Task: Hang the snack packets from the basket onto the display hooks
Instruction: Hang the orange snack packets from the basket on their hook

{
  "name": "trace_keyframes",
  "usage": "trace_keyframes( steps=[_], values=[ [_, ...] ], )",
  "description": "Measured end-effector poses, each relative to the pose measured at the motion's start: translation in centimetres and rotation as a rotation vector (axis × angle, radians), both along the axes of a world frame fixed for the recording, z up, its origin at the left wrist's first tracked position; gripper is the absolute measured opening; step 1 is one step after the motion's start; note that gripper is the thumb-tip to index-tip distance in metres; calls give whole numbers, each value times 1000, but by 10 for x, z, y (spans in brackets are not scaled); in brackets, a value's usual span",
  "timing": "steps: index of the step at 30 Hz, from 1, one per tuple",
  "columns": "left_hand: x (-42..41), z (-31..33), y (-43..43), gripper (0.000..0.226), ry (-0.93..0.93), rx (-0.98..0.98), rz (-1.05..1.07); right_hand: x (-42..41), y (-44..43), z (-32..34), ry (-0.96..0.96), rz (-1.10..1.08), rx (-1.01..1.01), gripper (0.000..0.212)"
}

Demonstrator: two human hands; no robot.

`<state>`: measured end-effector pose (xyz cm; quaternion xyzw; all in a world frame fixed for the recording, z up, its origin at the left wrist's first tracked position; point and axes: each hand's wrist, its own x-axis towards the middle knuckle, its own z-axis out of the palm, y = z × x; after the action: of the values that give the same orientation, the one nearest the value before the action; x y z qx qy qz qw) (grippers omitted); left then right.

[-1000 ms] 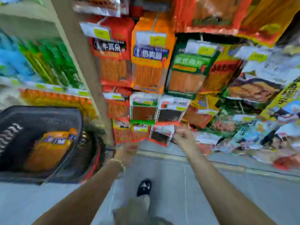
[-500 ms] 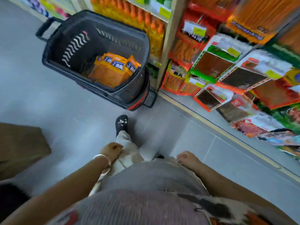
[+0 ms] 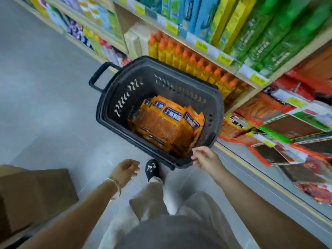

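The grey tiled floor [image 3: 45, 105] fills the view from 6 to 10 o'clock. Pale wooden shelving [image 3: 125, 20] runs across from 11 to 3 o'clock, with a row of orange-capped yellow bottles [image 3: 194, 63] on a low shelf at 1 o'clock. Red, orange and green hanging snack packets [image 3: 260, 106] crowd the display at 3 o'clock.

The black slotted plastic basket [image 3: 218, 108] stands on the floor at the centre, just in front of the shelving. A brown cardboard box [image 3: 36, 191] sits at 8 o'clock, well apart from the basket.

The stack of orange snack packets with blue labels [image 3: 165, 126] lies inside the basket, toward its 4 o'clock side.

Your right hand [image 3: 204, 157] is at the basket's near rim at 5 o'clock, thumb above and fingers curled below, clamped on the rim. Your left hand [image 3: 125, 169] hangs over the floor at 7 o'clock, fingers loosely apart and holding nothing. A black slipper [image 3: 152, 169] shows between your hands, and a thin pale bracelet [image 3: 116, 186] circles your left wrist.
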<state>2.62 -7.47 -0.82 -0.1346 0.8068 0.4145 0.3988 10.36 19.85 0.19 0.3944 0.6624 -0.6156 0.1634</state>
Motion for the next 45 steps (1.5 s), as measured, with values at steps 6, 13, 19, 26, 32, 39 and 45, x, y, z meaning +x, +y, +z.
trace_keyframes(
  steps=[6,13,19,26,32,39,45],
  values=[
    [-98,2,28,21,95,124,-50,-90,-11,-46,-90,-118,-30,17],
    [-166,-54,69,18,144,197,167,-136,-12,-159,-445,-196,7,63],
    [-180,-93,76,11,11,127,60,-144,-27,-209,-580,-63,196,81],
    [-183,-101,82,12,-128,153,0,-143,-25,-178,-463,220,302,45],
    [-186,-105,116,83,-345,141,-165,-154,-51,-132,-242,500,264,55],
    [-202,-132,108,20,-275,63,107,-160,-41,-137,-142,432,3,51],
    [-224,-127,82,17,-406,207,365,-170,-2,-192,-295,-219,147,52]
  ],
)
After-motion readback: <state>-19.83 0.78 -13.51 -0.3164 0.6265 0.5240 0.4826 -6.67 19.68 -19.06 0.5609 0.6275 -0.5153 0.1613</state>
